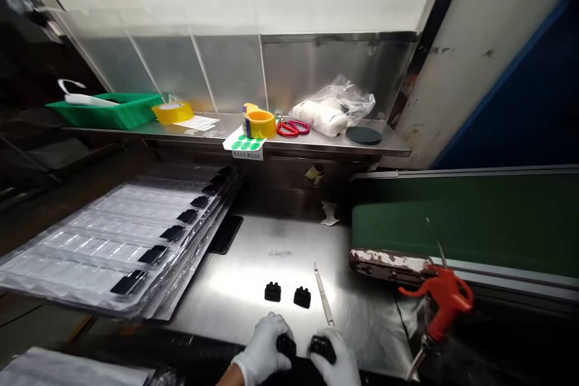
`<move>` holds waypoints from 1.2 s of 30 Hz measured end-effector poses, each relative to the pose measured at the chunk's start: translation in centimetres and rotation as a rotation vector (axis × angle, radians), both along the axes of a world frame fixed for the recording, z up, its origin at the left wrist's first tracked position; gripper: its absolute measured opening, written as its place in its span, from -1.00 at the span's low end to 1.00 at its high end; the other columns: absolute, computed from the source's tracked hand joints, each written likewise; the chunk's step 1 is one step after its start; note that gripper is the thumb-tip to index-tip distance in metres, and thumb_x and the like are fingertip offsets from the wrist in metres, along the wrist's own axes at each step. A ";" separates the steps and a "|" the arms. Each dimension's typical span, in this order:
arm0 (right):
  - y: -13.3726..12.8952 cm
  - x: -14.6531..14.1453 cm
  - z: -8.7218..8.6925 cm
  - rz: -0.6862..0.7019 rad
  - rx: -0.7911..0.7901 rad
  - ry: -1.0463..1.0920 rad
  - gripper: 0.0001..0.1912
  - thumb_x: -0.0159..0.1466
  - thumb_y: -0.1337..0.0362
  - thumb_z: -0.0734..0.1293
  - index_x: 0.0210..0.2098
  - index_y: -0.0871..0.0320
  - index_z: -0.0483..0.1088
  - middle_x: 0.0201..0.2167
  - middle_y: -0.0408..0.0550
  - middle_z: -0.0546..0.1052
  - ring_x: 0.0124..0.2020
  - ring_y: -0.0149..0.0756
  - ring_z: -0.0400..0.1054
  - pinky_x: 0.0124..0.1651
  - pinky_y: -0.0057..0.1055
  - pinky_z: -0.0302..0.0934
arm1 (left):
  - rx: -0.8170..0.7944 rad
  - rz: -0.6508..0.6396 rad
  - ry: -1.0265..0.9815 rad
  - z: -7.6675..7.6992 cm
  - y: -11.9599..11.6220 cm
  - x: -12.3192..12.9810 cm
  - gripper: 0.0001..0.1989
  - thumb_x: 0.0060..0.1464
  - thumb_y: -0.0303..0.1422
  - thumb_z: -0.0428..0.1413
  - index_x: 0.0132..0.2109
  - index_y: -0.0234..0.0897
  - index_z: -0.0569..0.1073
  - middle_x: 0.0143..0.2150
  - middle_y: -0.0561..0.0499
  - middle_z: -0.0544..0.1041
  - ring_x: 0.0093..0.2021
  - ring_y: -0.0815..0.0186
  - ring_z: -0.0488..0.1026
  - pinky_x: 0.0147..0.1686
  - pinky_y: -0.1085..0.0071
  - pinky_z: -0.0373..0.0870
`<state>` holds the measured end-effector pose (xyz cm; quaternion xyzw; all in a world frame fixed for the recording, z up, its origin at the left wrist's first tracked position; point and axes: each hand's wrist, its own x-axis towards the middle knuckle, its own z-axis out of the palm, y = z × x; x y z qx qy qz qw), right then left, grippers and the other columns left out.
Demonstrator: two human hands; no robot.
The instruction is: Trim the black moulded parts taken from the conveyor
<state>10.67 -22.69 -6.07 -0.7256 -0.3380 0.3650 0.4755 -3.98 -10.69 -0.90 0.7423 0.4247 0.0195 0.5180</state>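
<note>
Lower centre of frame: my left hand (266, 347) grasps one black part (286, 347), my right hand (342, 363) a second part (322, 348).

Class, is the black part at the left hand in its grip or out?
In: the left hand curls gloved fingers about the black part. Contact with the table: cannot tell.

The left hand (262, 347) and right hand (341, 363) both look white-gloved. Each holds a small black block (286, 347) in its fingers (275, 322). Two more black blocks (272, 292) sit on the shiny desk (262, 253), just ahead of the fingers. A thin, pointy tool (322, 295) lies just past the right fingers. Clear trays (104, 244) pile up to their left, an orange air gun (441, 301) to their right.
</note>
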 end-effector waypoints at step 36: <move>1.0 -1.1 17.0 0.049 -0.121 0.573 -0.64 -0.04 0.43 0.48 -0.21 0.11 0.54 -0.30 -0.06 0.58 -0.44 -0.32 0.41 -0.59 -0.54 0.17 | -0.387 0.098 -0.448 12.5 1.4 -2.4 -0.74 -0.16 -0.51 0.36 -0.25 -0.18 0.61 -0.18 0.01 0.59 -0.14 0.17 0.52 -0.06 0.29 0.45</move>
